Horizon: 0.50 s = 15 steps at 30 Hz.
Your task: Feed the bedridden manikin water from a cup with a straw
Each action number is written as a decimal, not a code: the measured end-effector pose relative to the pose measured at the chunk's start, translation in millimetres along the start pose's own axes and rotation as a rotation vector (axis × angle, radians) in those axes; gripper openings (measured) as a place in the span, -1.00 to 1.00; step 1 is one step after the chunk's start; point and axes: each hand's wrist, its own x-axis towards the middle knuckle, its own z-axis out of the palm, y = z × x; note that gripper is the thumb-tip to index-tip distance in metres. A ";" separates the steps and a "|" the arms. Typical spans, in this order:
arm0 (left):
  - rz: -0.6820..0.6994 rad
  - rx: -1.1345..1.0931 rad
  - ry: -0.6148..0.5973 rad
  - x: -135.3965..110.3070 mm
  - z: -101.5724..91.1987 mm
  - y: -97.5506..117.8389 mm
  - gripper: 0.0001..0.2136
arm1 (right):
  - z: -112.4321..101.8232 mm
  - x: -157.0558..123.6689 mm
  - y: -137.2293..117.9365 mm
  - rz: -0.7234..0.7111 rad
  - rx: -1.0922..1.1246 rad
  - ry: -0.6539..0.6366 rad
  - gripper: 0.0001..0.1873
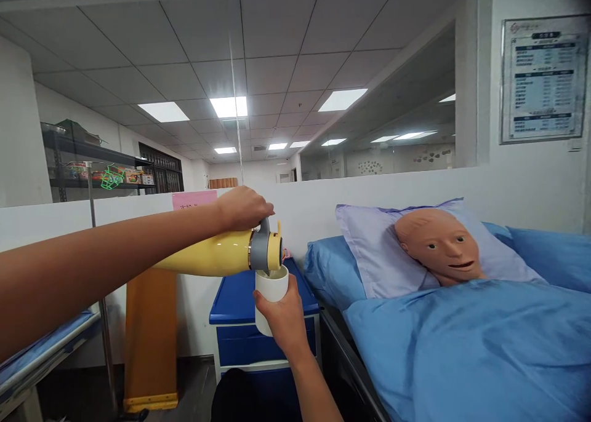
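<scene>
My left hand (pixel 244 208) is closed round the grey handle of a yellow thermos jug (pixel 217 253). The jug lies tipped almost level, its grey collar and mouth pointing right. Directly under that mouth is a white cup (pixel 277 286), held upright or nearly so. Fingers of my right hand (pixel 284 317) wrap round the cup from its right side, with the thumb across the front. The jug's mouth is at the cup's rim; whether they touch I cannot tell. Any liquid inside the cup is hidden from me.
Behind the cup stands a blue bedside cabinet (pixel 231 302). To the right, a manikin (pixel 441 246) lies on a lilac pillow (pixel 369 250) under a blue quilt (pixel 452 348). A metal pole (pixel 104 330), an orange board (pixel 151 342) and another bed (pixel 50 351) are at left.
</scene>
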 end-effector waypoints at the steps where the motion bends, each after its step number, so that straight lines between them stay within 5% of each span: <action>1: 0.016 -0.003 0.001 1.9 0.8 2.0 -0.69 | -2.1 -0.7 0.8 0.000 0.002 0.005 -0.54; 15: 0.200 -0.026 -0.086 29.7 16.3 38.8 -0.87 | -8.5 -16.3 26.3 0.052 0.049 0.038 -0.55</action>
